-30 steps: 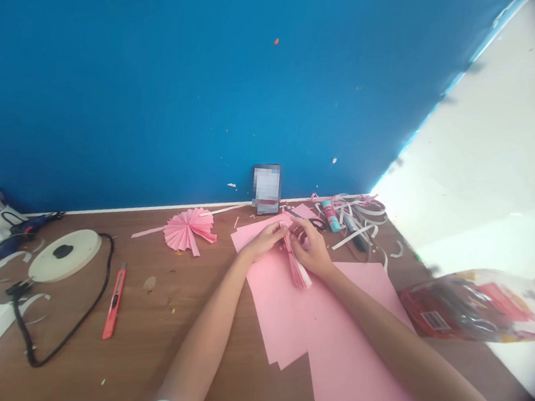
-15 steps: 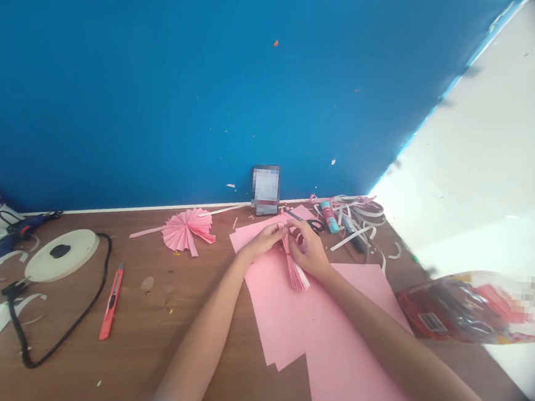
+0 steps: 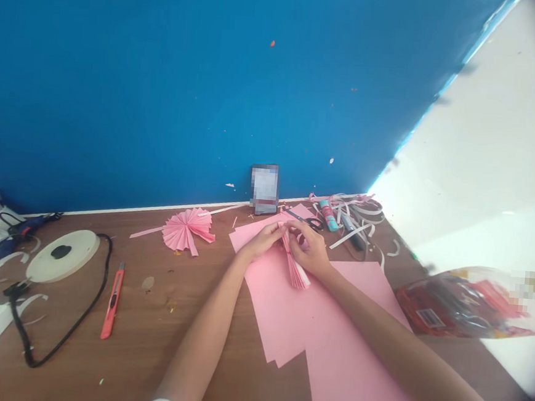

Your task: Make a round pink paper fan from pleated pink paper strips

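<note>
Both left hand (image 3: 265,241) and right hand (image 3: 310,248) pinched the pleated paper (image 3: 296,273) at its far end, seemingly to hold folds together.

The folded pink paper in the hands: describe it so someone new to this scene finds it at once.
Below the blue wall, a brown table carries flat pink sheets. Over them, the left hand and right hand hold the folded paper. Its pleats are gathered into a narrow bundle, whereas the pink rosette to the left is spread wide.
</note>
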`<state>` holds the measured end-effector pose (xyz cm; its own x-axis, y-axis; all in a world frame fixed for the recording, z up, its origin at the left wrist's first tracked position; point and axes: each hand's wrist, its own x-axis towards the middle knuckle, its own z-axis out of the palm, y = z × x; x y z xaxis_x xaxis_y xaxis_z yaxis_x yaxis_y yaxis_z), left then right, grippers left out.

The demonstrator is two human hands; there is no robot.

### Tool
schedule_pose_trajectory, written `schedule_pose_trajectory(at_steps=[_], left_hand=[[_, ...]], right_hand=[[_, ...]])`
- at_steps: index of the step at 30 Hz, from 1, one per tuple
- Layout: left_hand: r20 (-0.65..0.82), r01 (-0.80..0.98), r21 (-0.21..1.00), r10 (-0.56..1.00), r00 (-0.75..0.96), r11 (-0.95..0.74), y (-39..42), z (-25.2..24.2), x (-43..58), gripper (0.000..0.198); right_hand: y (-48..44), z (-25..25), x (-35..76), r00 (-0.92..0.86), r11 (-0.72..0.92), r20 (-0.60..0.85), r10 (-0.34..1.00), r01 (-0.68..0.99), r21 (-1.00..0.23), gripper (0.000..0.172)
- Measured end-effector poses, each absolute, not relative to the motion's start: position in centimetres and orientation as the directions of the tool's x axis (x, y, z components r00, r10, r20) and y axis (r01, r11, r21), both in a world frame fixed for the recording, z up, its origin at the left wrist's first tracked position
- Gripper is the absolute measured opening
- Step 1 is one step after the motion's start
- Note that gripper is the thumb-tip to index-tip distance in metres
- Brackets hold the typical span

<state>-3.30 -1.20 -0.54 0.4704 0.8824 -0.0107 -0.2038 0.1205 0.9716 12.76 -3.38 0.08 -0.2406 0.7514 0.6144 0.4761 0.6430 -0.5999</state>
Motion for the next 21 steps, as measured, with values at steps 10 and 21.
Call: schedule_pose_trajectory(at_steps=[10,21], left_hand=[[0.057,-0.212,0.975,0.835,0.547,0.072,-1.5,0.7,-3.4,0.046],[0.043,-0.163,0.985,0.829,0.557,0.059,-1.5,0.9,-3.4,0.043]], right_hand=[[-3.5,0.4,12.7,-0.249,0.653,0.625,0.740,0.488,-0.579,0.028],[-3.0,-0.3,12.8,-0.275,0.666,0.624,0.731,0.487,-0.565,0.043]])
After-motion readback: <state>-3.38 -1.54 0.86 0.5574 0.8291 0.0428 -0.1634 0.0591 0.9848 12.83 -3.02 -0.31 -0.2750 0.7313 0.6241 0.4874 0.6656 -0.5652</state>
